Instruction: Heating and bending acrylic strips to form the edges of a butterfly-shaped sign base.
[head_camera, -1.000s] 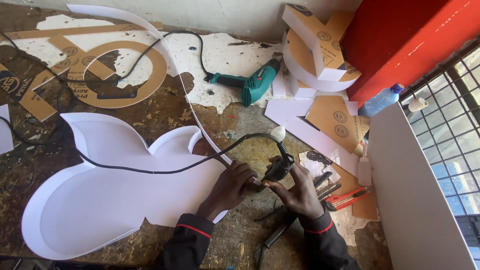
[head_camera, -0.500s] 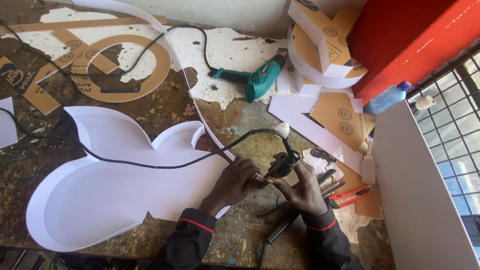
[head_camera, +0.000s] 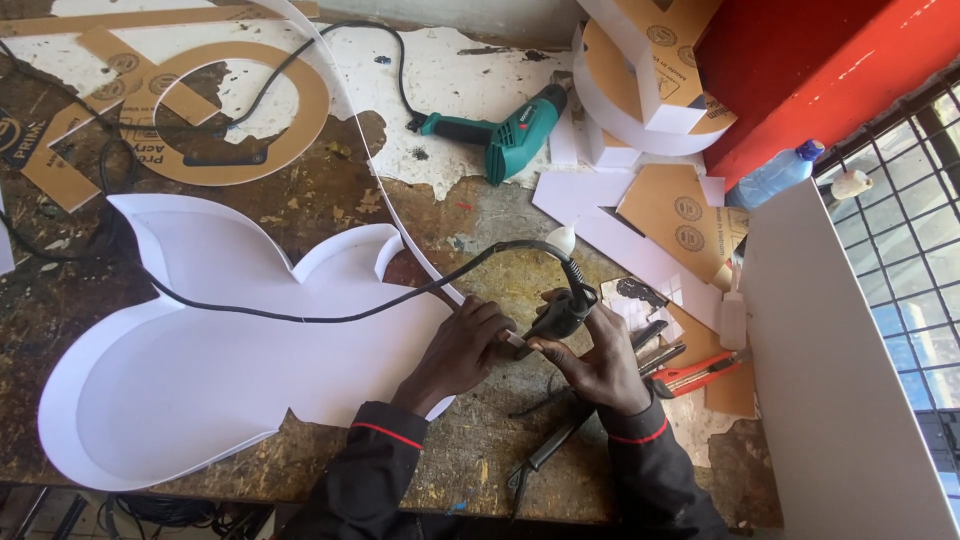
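A large white sign shape with a raised rim lies on the worn wooden bench. A thin white strip curves from its right edge up across the bench. My left hand presses on the strip and the shape's right edge. My right hand grips a black corded hand tool whose tip meets the strip by my left fingers. Its black cable runs left across the white shape.
A green power drill lies at the back. Cardboard-faced white letter pieces sit at the back right, a brown ring cutout at the back left. A red utility knife, pliers, a glue bottle and a white panel stand right.
The view has shifted a little; my hands and the tool stay at the same spot on the strip, with small adjustments of the fingers.
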